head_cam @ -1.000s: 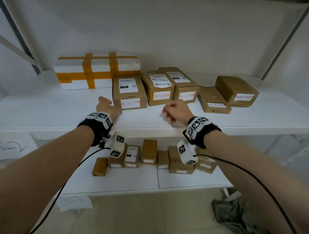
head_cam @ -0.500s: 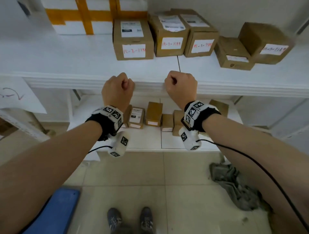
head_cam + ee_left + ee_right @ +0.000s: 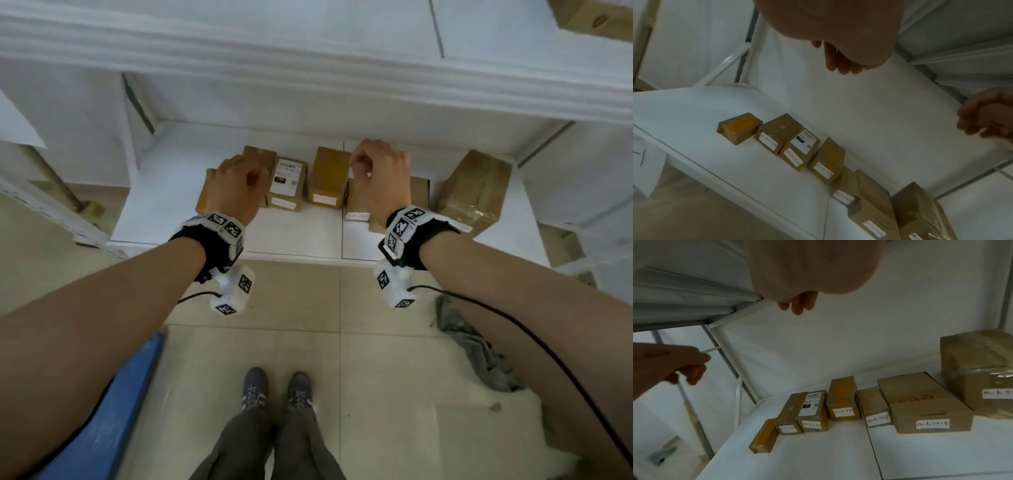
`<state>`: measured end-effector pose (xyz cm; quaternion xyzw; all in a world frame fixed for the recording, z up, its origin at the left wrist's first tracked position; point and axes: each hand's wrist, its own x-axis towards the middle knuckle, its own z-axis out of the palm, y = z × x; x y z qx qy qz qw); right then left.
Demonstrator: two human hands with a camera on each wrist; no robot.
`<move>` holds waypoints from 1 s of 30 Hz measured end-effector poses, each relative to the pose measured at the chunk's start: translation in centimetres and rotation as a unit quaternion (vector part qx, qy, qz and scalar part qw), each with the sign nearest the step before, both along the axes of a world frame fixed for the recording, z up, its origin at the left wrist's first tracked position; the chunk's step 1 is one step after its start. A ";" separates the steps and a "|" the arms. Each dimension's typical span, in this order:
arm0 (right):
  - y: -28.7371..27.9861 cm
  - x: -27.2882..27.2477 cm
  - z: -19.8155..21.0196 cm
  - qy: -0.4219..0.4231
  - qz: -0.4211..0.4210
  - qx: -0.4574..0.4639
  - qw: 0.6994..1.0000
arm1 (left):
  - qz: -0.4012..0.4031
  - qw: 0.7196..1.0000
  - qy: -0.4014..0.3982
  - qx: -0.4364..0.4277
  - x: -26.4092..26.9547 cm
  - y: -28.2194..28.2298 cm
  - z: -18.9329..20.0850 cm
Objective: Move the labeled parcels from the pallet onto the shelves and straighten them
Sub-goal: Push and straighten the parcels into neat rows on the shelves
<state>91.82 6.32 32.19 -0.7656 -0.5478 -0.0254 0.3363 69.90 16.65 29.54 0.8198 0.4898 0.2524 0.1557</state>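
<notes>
The lower shelf (image 3: 301,236) is the landmark, with a row of brown parcels along its back half. At the left end of that row lies a small parcel wrapped in yellow tape (image 3: 764,435), without a visible label, turned at an angle to the others. The left hand (image 3: 236,190) hangs above this end of the shelf, its fingers loosely curled and holding nothing, clear of the boxes below. Just right of the yellow one stand two labeled parcels side by side, the second with a printed sticker on top (image 3: 287,186). Next along the shelf comes a yellow-taped box (image 3: 328,181) with a handwritten label. The right hand (image 3: 380,178) hovers over the middle of the row, fingers loosely curled and empty, above a small labeled box (image 3: 874,407) and a wider flat carton (image 3: 920,404). At the shelf's right end stands the tallest parcel (image 3: 474,192), glossy with clear tape.
</notes>
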 end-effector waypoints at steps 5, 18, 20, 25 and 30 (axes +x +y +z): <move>3.5 0.1 -6.1 0.128 -0.051 0.003 0.990 | 0.035 0.999 0.012 -0.024 -0.6 4.4 -6.0; 14.0 0.1 -24.5 0.238 -0.038 -0.048 0.969 | 0.007 0.998 -0.035 -0.056 2.2 14.3 -22.8; 15.1 0.4 -27.8 0.241 -0.007 -0.053 0.969 | -0.017 0.998 -0.030 -0.057 2.5 15.8 -25.3; 17.4 0.7 -33.5 0.269 0.038 -0.010 0.962 | -0.059 0.997 -0.018 -0.040 3.4 18.1 -29.5; 17.0 2.0 -35.2 0.234 -0.035 0.147 0.960 | -0.053 0.992 0.092 0.067 4.4 19.6 -31.4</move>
